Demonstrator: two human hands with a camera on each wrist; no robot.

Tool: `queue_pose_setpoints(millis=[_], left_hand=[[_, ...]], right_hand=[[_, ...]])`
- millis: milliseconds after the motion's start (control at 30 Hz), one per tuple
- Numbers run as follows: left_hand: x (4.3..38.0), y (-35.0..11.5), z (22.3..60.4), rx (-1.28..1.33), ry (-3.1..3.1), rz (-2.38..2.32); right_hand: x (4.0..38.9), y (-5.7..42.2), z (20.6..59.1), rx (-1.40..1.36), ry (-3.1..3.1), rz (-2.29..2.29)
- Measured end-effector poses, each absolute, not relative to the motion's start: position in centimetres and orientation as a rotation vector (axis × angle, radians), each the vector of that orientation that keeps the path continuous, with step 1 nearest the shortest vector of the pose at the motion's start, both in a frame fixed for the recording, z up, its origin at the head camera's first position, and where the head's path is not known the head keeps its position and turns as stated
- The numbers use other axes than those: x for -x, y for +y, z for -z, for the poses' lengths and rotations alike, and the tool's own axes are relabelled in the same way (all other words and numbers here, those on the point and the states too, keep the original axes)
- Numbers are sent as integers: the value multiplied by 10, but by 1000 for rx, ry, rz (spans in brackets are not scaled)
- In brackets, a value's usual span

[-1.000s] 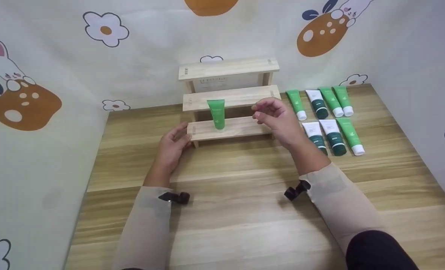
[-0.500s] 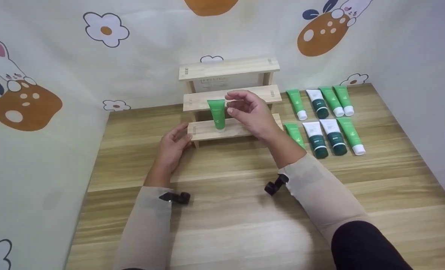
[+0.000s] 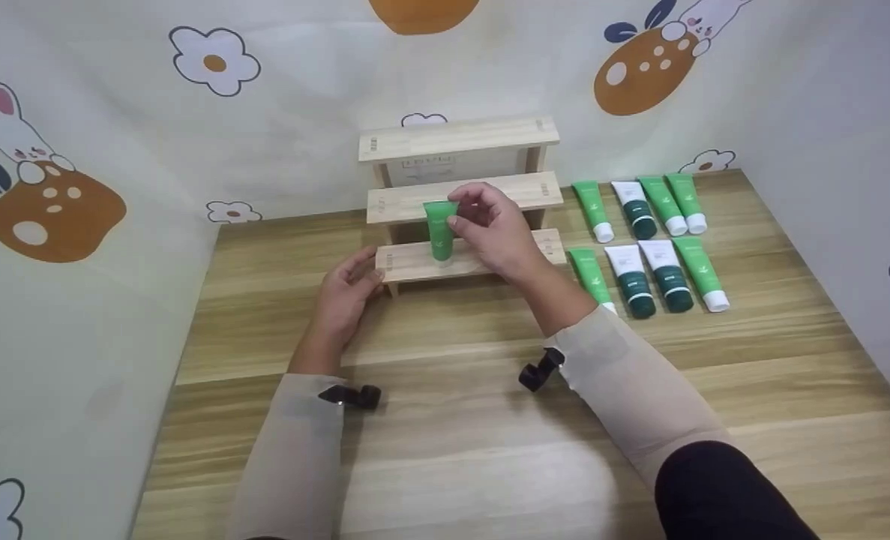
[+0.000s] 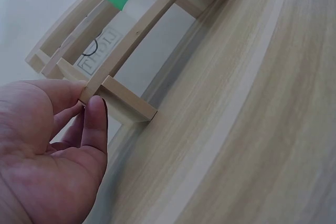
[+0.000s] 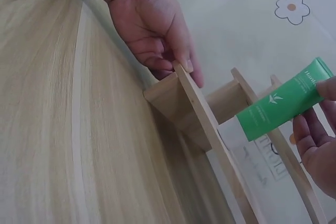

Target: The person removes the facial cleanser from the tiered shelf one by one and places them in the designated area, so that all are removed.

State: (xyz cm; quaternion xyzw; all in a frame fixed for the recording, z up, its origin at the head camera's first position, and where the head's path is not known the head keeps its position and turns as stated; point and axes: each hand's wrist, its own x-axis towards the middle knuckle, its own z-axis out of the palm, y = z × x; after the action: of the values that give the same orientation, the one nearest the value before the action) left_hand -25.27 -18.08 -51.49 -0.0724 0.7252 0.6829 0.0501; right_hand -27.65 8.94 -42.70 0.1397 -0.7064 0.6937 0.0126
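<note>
A green squeeze tube [image 3: 440, 229] stands cap-down on the lowest step of a three-tier wooden display stand [image 3: 463, 139]. My right hand [image 3: 493, 232] pinches the tube near its flat top end, thumb in front and fingers behind. In the right wrist view the white cap of the tube [image 5: 268, 108] meets the step's surface. My left hand [image 3: 345, 296] holds the left end of that same lowest step. Close up in the left wrist view, the thumb and fingers of the left hand [image 4: 52, 145] pinch the corner of the board.
To the right of the stand, several tubes lie in two rows on the wooden table [image 3: 474, 457]. Some are plain green tubes [image 3: 699, 274]; others are white and dark-green tubes [image 3: 666, 275]. A patterned cloth wall [image 3: 302, 142] rises close behind the stand.
My right hand has moved left from the step's right end to the tube and taken hold of it. The tube has shifted slightly right. My left hand stays put.
</note>
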Motion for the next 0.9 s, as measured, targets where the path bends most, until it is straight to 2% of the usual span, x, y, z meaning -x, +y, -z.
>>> queue_pose_setpoints(millis=[433,900], left_hand=[[251,-180,513,207,2205,-2100],[253,-181,515,225,2212,-2088]], right_hand=[[277,131,436,-311,-1992,-2224],[272,201,438,-200,-1989,-2190]])
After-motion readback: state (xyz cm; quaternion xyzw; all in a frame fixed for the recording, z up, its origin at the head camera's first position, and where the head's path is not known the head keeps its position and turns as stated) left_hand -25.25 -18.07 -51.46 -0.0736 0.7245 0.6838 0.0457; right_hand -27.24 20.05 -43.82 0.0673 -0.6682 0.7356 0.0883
